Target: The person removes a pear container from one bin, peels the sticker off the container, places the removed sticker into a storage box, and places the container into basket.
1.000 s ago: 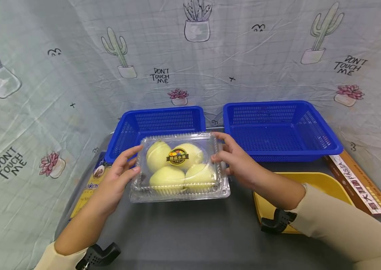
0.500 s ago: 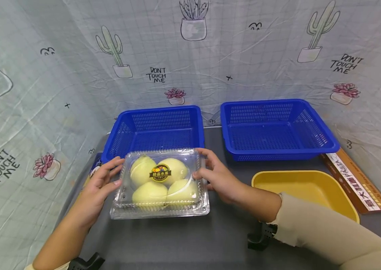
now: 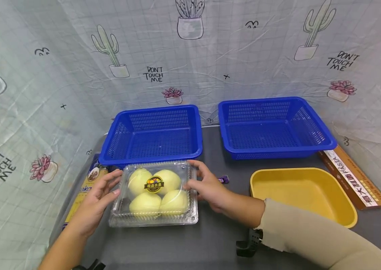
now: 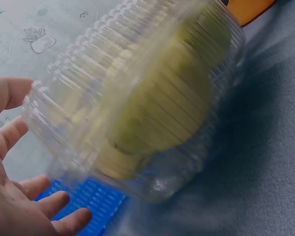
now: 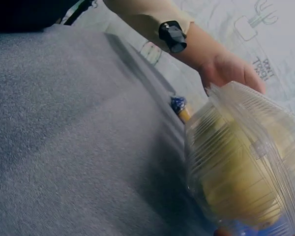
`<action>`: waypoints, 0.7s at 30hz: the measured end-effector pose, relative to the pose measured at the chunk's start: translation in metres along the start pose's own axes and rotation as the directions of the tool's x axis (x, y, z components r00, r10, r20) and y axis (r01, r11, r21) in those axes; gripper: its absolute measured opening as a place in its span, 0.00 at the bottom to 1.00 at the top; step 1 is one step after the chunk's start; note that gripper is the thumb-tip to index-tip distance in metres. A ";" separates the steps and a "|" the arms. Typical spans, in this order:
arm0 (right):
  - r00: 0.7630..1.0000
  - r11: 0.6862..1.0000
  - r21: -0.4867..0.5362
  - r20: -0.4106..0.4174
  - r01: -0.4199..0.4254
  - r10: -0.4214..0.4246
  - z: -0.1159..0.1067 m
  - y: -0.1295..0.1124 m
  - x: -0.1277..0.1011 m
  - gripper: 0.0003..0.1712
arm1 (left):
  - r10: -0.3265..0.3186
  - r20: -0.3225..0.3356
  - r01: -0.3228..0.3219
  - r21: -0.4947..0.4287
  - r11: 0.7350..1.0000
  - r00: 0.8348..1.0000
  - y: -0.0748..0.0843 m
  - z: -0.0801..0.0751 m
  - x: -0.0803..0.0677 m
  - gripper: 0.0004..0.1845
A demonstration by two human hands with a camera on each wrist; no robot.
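Note:
A clear plastic clamshell fruit box (image 3: 163, 218) with a black round label (image 3: 154, 184) is between my hands, over the grey table. Several pale yellow-green, pear-like fruits (image 3: 145, 202) show through its lid. My left hand (image 3: 97, 200) touches the box's left side. In the left wrist view its fingers (image 4: 71, 221) are spread and fairly straight, the upper digits meeting the lid's edge. My right hand (image 3: 214, 192) grips the right edge, thumb over the lid and fingers round the far corner. Whether the base rests on the table cannot be told.
Two blue mesh baskets (image 3: 160, 154) (image 3: 278, 150) stand along the back. A yellow tray (image 3: 306, 170) is at the right, near a brown pasta box (image 3: 355, 178). At the left lies a yellow-and-blue pasta package (image 3: 80, 195). A small purple item (image 3: 224, 179) lies behind my right hand.
The fruit box and both hands have moved left and down towards the front, away from the left basket. More of that basket and the small purple item now show.

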State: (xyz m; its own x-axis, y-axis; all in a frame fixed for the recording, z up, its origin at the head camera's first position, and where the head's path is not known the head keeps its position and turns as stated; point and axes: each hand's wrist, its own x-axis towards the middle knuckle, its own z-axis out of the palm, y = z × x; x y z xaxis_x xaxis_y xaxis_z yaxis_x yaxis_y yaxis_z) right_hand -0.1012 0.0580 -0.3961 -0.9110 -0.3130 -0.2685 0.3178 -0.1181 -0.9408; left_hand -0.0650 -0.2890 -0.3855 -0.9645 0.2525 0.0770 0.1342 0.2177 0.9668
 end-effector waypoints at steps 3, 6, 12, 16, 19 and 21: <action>1.000 1.000 -0.007 -0.003 -0.011 0.011 0.001 0.007 0.002 0.51 | -0.018 -0.004 0.018 0.007 1.000 1.000 -0.006 0.001 -0.002 0.28; 1.000 1.000 0.000 0.003 -0.017 0.017 0.004 0.013 0.004 0.52 | -0.041 -0.001 0.041 0.020 0.999 0.999 -0.011 0.000 -0.005 0.28; 1.000 0.999 0.028 -0.010 -0.019 0.019 0.009 0.024 0.008 0.53 | -0.084 0.015 0.083 0.069 0.994 0.996 -0.022 -0.005 -0.008 0.28; 0.999 0.999 0.037 -0.021 -0.025 0.025 0.011 0.025 0.009 0.53 | -0.085 0.016 0.083 0.082 0.993 0.996 -0.028 -0.007 -0.010 0.28; 0.999 0.999 0.032 -0.032 -0.030 0.031 0.010 0.025 0.009 0.53 | -0.078 0.015 0.077 0.085 0.993 0.997 -0.031 -0.008 -0.009 0.29; 0.998 0.999 0.024 -0.043 -0.036 0.037 0.009 0.025 0.009 0.54 | -0.070 0.020 0.068 0.080 0.995 0.997 -0.033 -0.007 -0.008 0.29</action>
State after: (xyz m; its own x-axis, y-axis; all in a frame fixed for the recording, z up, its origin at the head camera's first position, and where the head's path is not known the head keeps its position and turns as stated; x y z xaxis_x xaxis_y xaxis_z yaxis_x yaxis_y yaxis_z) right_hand -0.0991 0.0437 -0.4204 -0.9089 -0.2766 -0.3121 0.3571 -0.1295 -0.9250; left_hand -0.0636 -0.3049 -0.4158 -0.9667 0.2558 0.0046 0.0862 0.3087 0.9472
